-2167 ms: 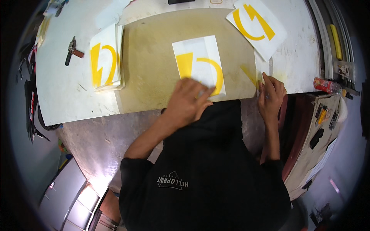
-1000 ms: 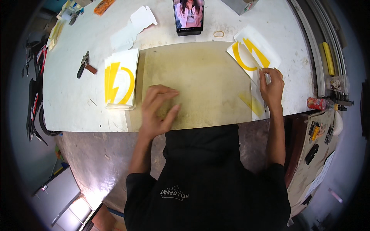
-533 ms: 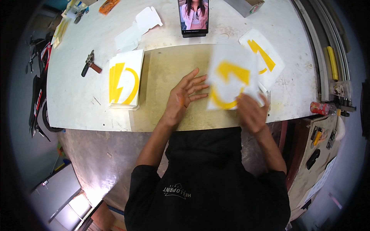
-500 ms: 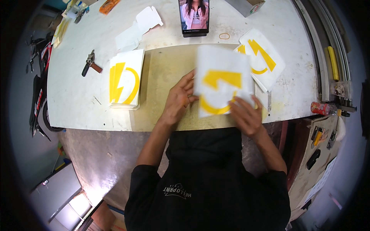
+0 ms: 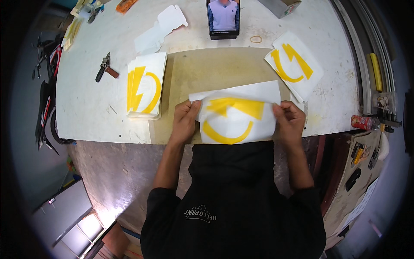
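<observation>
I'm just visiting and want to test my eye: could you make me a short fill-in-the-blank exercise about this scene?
1. The left hand and right hand hold a white sheet between them, its design coloured ____.
2. The hand nearer the sheet pile beside the black-and-brown tool is the ____ one.
3. In the picture, the phone is cut off by the ____ edge.
Missing words: yellow; left; top.
</observation>
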Available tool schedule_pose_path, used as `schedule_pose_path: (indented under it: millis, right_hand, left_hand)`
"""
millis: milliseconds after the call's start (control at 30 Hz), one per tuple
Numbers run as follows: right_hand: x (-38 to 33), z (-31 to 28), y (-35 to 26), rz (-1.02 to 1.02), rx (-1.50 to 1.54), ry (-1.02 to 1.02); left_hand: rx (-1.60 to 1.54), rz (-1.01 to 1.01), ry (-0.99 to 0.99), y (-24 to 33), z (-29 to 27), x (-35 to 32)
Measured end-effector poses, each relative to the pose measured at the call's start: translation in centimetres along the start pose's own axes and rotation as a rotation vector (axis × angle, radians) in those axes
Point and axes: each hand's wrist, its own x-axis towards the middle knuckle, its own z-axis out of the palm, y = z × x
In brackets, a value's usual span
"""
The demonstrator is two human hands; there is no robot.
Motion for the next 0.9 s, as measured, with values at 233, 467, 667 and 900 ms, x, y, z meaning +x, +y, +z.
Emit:
schedule_pose_path:
  millis: [233,467,667,900]
  right_hand:
    - [0.6,-2.6,-0.3,0.388,0.334,-0.483]
    - [-0.8,-1.5,2.0,0.540,0.787,-0.619]
    - [0.8,-1.9,3.9,0.601,0.754,-0.648]
    - [0.9,-0.6,3.4,0.692,0.607,-0.490]
  left_hand:
    - [0.154,-0.003,-0.098,2.1,2.4,-0.8]
    - [0.038,-0.066,-0.204,-0.3,-1.5,-1.0]
    - [0.283,0.388,0.463,0.2,2.4,-2.6]
    - [-0.105,-0.054,0.039,0.9,3.7,-3.8]
